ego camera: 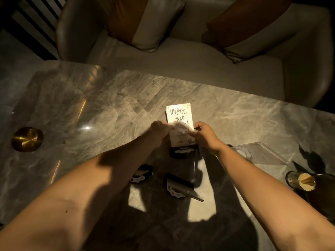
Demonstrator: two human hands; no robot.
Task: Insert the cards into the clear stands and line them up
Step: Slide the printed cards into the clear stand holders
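A white card (179, 113) with dark printed characters stands upright at the middle of the marble table (90, 109), its lower part inside a clear stand with a dark base (183, 153). My left hand (159, 128) pinches its left edge and my right hand (204, 136) pinches its right edge. Closer to me, two more dark-based stands lie on the table: one (141, 175) left, one (179, 187) right with a flat clear panel sticking out. An empty clear stand (262, 154) sits at the right.
A round brass dish (27, 139) rests near the table's left edge. A holder of toothpicks (304, 182) and a dark plant stand at the right edge. Beyond the table is a pale sofa (181, 58) with cushions.
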